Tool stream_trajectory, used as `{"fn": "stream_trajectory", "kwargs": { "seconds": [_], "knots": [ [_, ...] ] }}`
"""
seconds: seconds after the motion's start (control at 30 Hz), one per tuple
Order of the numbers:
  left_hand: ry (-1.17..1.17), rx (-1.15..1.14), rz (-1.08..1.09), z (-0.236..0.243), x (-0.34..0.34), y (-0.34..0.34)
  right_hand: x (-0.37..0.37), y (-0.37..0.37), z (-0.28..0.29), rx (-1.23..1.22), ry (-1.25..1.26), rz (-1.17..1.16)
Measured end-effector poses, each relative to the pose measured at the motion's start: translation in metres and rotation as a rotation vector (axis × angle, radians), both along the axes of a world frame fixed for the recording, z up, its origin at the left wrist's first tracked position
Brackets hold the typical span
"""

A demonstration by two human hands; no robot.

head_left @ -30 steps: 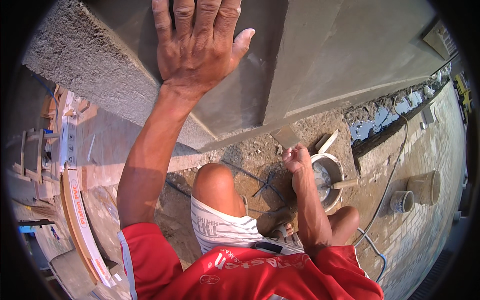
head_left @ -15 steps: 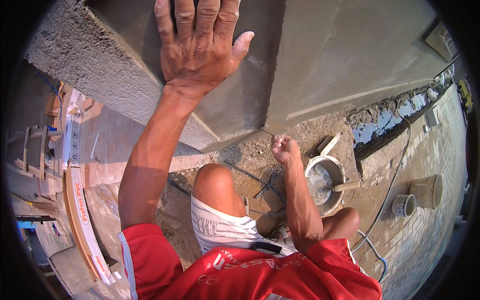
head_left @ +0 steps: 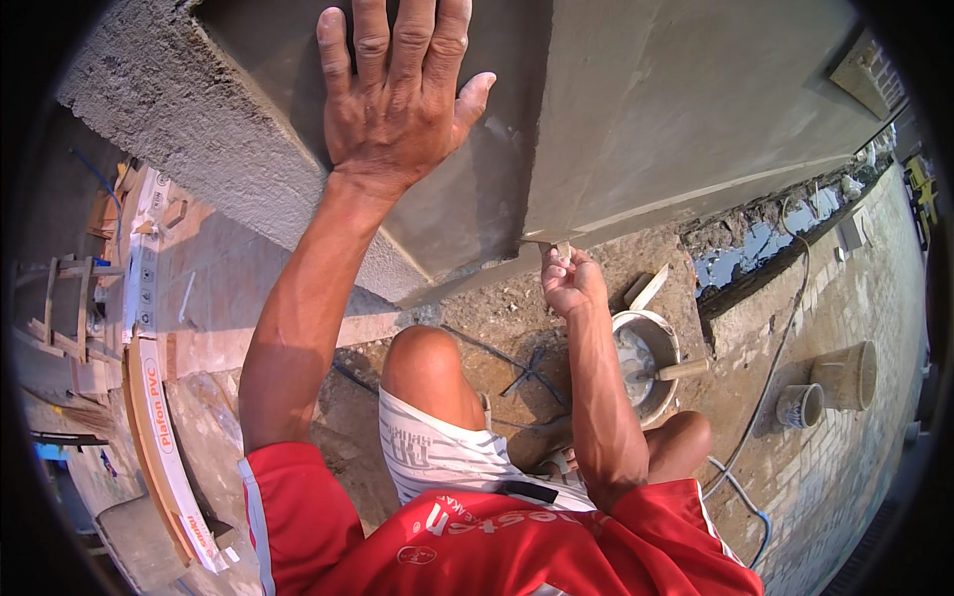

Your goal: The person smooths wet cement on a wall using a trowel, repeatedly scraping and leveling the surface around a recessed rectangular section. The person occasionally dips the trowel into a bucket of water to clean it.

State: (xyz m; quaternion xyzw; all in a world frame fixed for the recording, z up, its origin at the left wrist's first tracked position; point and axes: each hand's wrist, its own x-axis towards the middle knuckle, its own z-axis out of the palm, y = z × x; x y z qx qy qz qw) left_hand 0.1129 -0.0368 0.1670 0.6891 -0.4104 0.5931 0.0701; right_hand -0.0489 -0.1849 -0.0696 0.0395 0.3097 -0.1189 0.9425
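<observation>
Across the upper half of the frame stands a grey plastered wall (head_left: 686, 119), hard and unyielding by its look, though its surface may mark easily if damp. The left hand (head_left: 393, 129) lies against it at upper centre, fingers spread. Right of centre, on the dirt ground (head_left: 636, 263), sits a round bucket (head_left: 675, 338) holding pale grey, wet-looking mix (head_left: 632, 353); a tool's wooden handle (head_left: 684, 370) juts over its rim. Farther right are a larger pail (head_left: 847, 377) and, just beside it, a smaller pail (head_left: 798, 407); what they contain I cannot tell. Smallest is a thin flat plate (head_left: 547, 236), near the middle of the frame by the wall's lower edge, pinched between thumb and fingers of the right hand (head_left: 576, 281). It is probably light and stiff, perhaps slippery if wet; the near edge, where those fingers sit, seems the place to hold it.
</observation>
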Motion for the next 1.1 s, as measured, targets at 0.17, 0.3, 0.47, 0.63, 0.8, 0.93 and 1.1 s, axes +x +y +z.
{"fn": "stream_trajectory", "kwargs": {
  "seconds": [0.17, 0.3, 0.47, 0.63, 0.8, 0.93, 1.1],
  "knots": [
    [0.03, 0.005, -0.008, 0.003, -0.005, 0.001, 0.02, 0.0, 0.049, -0.037, 0.049, -0.073],
    [0.014, 0.003, -0.004, 0.006, -0.006, 0.001, 0.023, 0.013, 0.095, -0.134, 0.09, -0.098],
    [0.001, -0.008, -0.039, 0.005, -0.008, 0.001, -0.034, 0.012, 0.121, -0.244, -0.082, -0.031],
    [0.002, -0.038, -0.073, 0.005, -0.003, -0.001, -0.067, -0.002, 0.02, -0.286, 0.127, 0.021],
    [0.021, -0.026, -0.062, 0.001, -0.004, -0.002, -0.039, -0.015, -0.102, -0.152, 0.258, 0.127],
    [-0.009, -0.01, -0.022, 0.0, -0.002, -0.001, -0.008, -0.008, -0.106, -0.043, 0.285, 0.101],
    [0.006, 0.002, -0.018, 0.001, -0.003, 0.001, 0.001, -0.005, -0.084, 0.006, 0.087, 0.067]
  ]
}}
